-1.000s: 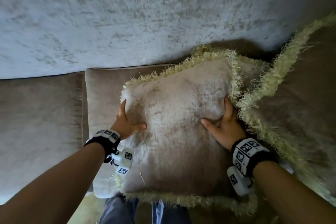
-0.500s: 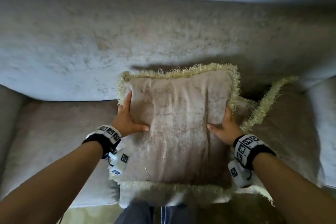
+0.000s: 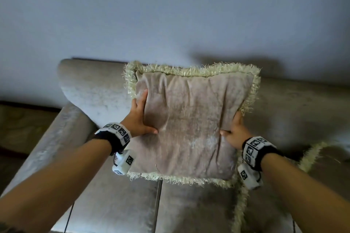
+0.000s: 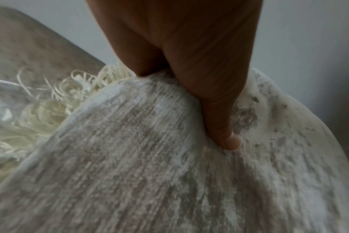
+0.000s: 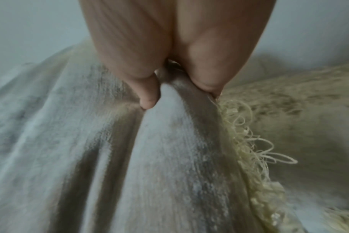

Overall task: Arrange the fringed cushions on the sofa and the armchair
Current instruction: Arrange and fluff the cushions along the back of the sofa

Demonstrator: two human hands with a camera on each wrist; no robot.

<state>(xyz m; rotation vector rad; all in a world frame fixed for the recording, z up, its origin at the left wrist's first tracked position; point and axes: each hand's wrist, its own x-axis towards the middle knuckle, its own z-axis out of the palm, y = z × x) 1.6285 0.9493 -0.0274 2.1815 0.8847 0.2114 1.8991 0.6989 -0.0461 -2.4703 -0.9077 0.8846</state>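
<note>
A beige velvet cushion [image 3: 191,123] with a pale yellow fringe is held up in the air in front of the sofa back [image 3: 91,89]. My left hand [image 3: 139,119] grips its left edge, thumb pressed into the front face [image 4: 225,138]. My right hand [image 3: 233,132] grips the right edge, thumb on the front [image 5: 147,97], the other fingers hidden behind the cushion [image 5: 110,157]. A second fringed cushion [image 3: 284,185] lies on the sofa seat at the lower right, partly under my right arm.
The sofa seat cushions [image 3: 117,204] lie below the held cushion, with a seam between them. The sofa's left armrest [image 3: 49,149] runs along the left. A plain pale wall [image 3: 170,15] stands behind. A dark surface [image 3: 19,125] shows at the far left.
Both hands have lifted the cushion off the seat and the other cushion, raising it up in front of the sofa back. The view has tilted up to show the wall.
</note>
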